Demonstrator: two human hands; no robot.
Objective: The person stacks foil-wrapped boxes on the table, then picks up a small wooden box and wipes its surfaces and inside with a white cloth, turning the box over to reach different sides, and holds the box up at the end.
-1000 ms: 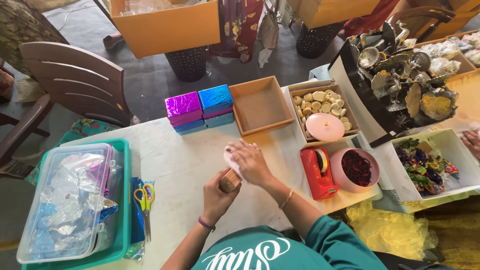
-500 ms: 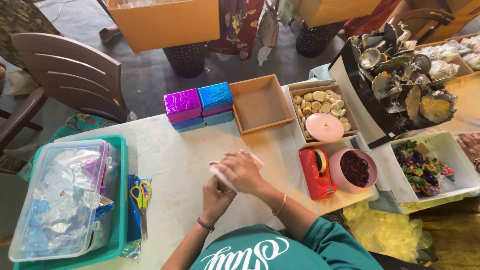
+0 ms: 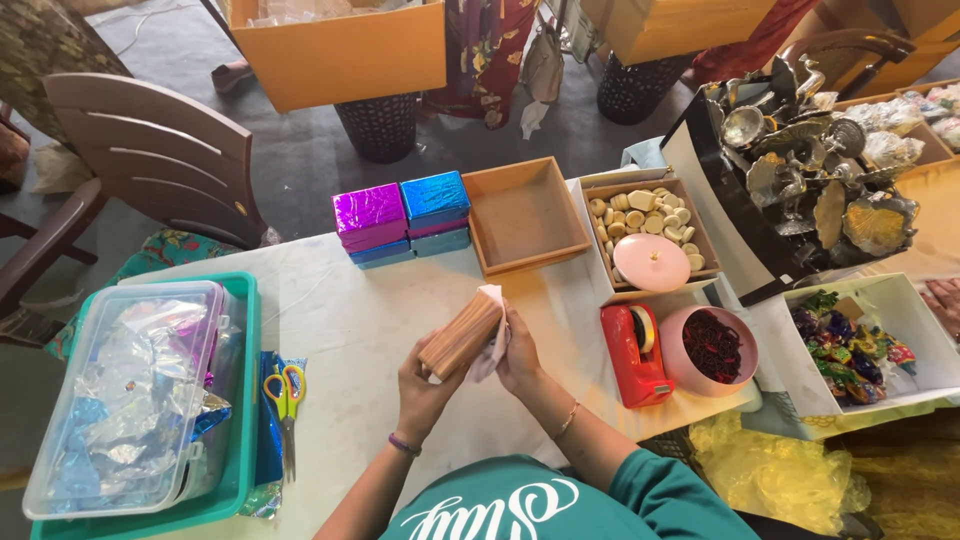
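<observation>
- Your left hand [image 3: 425, 385] has a closed grip on the lower end of a small wooden box [image 3: 462, 333], which is held tilted above the table [image 3: 350, 330], just in front of your chest.
- Your right hand [image 3: 518, 358] is closed against the box's right side, pressing a sheet of white paper [image 3: 492, 335] to it; the paper shows at the top end and along the right edge.
- Beyond the box, an open empty wooden tray [image 3: 525, 215] sits on the table.
- Left of that tray, four foil-wrapped boxes [image 3: 402, 218] stand stacked in purple and blue, touching each other.
- To your right, a red tape dispenser [image 3: 634, 353] lies just beside a pink bowl [image 3: 708, 349] of dark pieces.
- To your left, scissors [image 3: 285, 400] with yellow-green handles lie beside a teal tray [image 3: 245, 400], which carries a clear plastic tub [image 3: 125, 400] of foil sheets.
</observation>
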